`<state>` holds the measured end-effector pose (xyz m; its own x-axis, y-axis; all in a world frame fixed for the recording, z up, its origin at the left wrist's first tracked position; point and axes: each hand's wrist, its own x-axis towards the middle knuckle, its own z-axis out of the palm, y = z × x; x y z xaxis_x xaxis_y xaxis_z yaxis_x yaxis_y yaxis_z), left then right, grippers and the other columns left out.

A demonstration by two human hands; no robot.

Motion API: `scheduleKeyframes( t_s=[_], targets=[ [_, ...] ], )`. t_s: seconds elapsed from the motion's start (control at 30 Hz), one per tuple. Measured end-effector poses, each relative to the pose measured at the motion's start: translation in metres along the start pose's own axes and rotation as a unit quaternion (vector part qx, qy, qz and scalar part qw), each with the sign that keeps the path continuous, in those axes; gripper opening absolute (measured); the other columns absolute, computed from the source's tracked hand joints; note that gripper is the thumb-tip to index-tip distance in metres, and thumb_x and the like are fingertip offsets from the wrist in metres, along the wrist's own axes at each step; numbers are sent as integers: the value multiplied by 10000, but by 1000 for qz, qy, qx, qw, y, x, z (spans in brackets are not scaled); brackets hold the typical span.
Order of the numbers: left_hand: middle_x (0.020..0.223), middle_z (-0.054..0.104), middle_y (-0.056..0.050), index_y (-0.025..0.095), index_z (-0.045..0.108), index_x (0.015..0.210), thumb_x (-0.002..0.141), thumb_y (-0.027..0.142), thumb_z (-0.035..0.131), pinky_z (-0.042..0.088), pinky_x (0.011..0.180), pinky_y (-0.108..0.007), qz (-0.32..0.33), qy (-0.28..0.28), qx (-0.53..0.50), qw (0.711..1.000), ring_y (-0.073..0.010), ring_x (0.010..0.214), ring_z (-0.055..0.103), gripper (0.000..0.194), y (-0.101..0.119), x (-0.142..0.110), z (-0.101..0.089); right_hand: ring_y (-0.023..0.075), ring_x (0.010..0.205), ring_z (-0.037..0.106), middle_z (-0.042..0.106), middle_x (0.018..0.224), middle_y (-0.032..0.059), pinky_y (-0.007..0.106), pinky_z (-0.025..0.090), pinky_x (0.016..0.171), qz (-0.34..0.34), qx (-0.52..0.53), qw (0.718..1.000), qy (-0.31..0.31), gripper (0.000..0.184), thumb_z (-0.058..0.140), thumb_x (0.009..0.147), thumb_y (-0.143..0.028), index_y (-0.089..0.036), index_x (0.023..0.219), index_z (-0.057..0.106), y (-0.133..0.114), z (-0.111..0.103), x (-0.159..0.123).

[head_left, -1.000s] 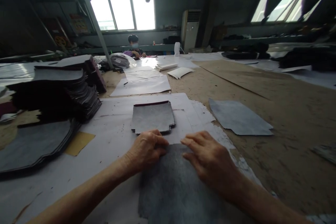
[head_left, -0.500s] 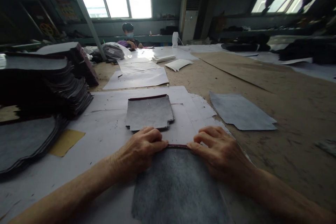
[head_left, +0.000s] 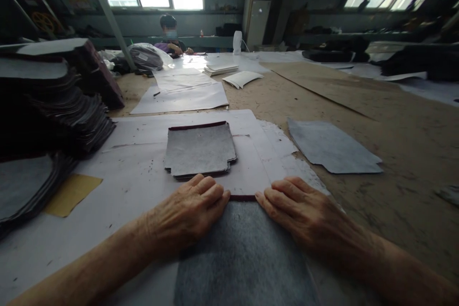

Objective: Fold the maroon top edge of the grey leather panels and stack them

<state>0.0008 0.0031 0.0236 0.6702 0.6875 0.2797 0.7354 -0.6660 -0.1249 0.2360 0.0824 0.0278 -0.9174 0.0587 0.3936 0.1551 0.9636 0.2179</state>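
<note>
A dark grey fabric piece (head_left: 244, 253) lies in front of me, its far edge folded over into a narrow maroon strip (head_left: 243, 198). My left hand (head_left: 195, 210) is closed at the left end of this fold, thumb and fingers pressed together on it. At the right end my right hand (head_left: 301, 210) grips the same fold, fingers bunched. Between the thumbs a short stretch of maroon shows; the rest of the fold is hidden under my hands. Just beyond lies a small stack of grey pieces (head_left: 201, 150) with a maroon far edge and notched near corners.
A single grey piece (head_left: 333, 148) lies to the right on the brown tabletop (head_left: 405, 153). Tall dark fabric stacks (head_left: 86, 119) stand at left, near a yellow card (head_left: 75, 194). White paper (head_left: 132, 172) covers the work area. Across the table sits a person (head_left: 170, 38).
The fold has flattened into an even maroon strip. My right fingers have come down from a raised, curled pose onto the edge. The view has tilted slightly downward.
</note>
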Motion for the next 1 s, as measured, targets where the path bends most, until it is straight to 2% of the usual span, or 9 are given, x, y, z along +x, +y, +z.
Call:
scheduleKeyframes(
  t_s=[0.23, 0.5, 0.63, 0.73, 0.8, 0.93, 1.0],
  targets=[
    [896, 516, -102, 39, 449, 1173, 919, 112, 297, 451, 718, -370, 5, 9, -28, 1000, -190, 800, 448, 304, -2, -2, 3, 167, 799, 516, 583, 852, 95, 323, 483, 712, -42, 59, 997, -32, 312, 280, 934, -86, -36, 1046, 566, 15, -7, -5],
    [896, 517, -102, 43, 451, 1172, 920, 106, 278, 434, 711, -358, -10, 15, -55, 998, -189, 787, 444, 313, 0, -3, 5, 179, 833, 505, 579, 859, 110, 336, 484, 724, 8, 90, 996, -10, 313, 272, 929, -77, -46, 1001, 575, 17, -5, -17],
    [901, 513, -102, 40, 442, 1186, 920, 101, 260, 423, 713, -355, -9, 14, -58, 998, -191, 791, 442, 328, 0, -2, 5, 189, 838, 513, 592, 886, 111, 339, 490, 738, 16, 73, 997, -25, 308, 290, 915, -67, -32, 1001, 583, 13, -6, -18],
    [914, 511, -102, 43, 444, 1186, 911, 98, 297, 419, 724, -359, -10, 11, -53, 998, -194, 800, 442, 316, -1, -3, 5, 202, 839, 527, 599, 876, 122, 352, 494, 745, 26, 44, 999, 0, 300, 308, 886, -46, -22, 968, 597, 12, -4, -26],
    [918, 507, -103, 43, 444, 1185, 909, 102, 308, 421, 733, -364, -7, 6, -55, 998, -196, 805, 443, 314, -1, -4, 5, 201, 810, 539, 595, 826, 116, 344, 496, 707, 68, 32, 997, 31, 303, 315, 846, -20, -44, 904, 612, 13, -4, -32],
    [898, 505, -102, 31, 450, 1168, 913, 102, 291, 430, 723, -375, -1, 19, -40, 999, -197, 797, 440, 308, -1, -4, 7, 173, 769, 548, 588, 829, 85, 301, 481, 661, 220, 11, 971, 96, 256, 388, 812, -19, -104, 885, 617, 10, -7, -24],
    [891, 504, -101, 27, 456, 1156, 912, 98, 289, 435, 722, -379, 2, 24, -30, 999, -198, 799, 436, 305, 0, -4, 6, 179, 796, 540, 592, 853, 84, 312, 472, 701, 225, 9, 967, 120, 252, 407, 812, -26, -114, 915, 620, 3, -6, -8]
  ],
)
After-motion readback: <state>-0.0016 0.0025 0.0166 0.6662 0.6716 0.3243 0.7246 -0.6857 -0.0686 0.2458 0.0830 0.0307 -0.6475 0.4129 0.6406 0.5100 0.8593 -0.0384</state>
